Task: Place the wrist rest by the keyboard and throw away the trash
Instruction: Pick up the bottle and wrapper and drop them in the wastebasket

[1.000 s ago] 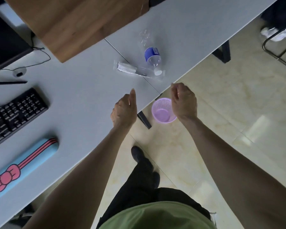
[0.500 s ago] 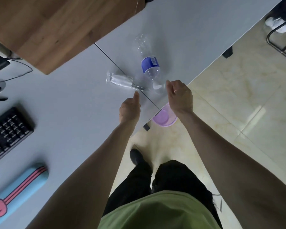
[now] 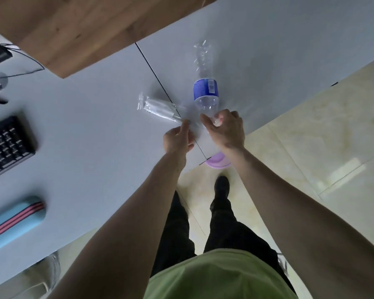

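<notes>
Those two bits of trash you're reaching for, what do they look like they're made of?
Bottle: thin clear plastic, glossy and crumpled, with a blue printed label. Wrapper: clear plastic film, shiny and crinkled, seemingly holding something white. The right hand grips the bottle's neck; the left hand touches the wrapper's end.

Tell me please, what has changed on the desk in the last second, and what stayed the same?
Both hands reached forward over the desk. The right hand has closed around the cap end of the plastic bottle; the left hand now touches the near end of the clear wrapper. Bottle, wrapper, keyboard and wrist rest lie where they were, and the purple bin stays below the desk edge.
</notes>
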